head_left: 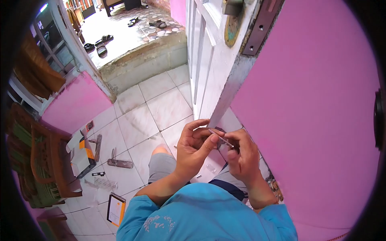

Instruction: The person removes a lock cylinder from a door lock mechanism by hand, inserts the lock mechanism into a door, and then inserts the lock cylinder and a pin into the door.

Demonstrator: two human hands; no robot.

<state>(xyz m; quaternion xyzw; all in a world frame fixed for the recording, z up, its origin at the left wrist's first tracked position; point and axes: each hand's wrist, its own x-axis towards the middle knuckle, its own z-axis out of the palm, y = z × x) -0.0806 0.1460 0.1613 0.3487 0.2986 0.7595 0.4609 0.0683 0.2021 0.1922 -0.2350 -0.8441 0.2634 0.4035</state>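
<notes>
My left hand (196, 144) and my right hand (244, 157) meet in front of my chest, near the lower edge of the white door (206, 60). Between them is a thin, straight metal rod (222, 139), held at a slant. My left thumb and fingers close around its upper end, where a small dark piece partly shows behind the fingertips. The right fingers pinch the lower end. Whether the rod is part of a tool cannot be made out. Below the hands, a small clear plastic packet (210, 168) lies on the floor.
Lever door handles on long plates (120, 163) lie on the tiles at left, beside an orange-and-black box (85, 158) and a framed-looking orange-and-white card (116, 209). A wooden chair (44, 160) stands far left. The pink wall (309, 100) rises at right; sandals (101, 49) lie beyond the step (140, 60).
</notes>
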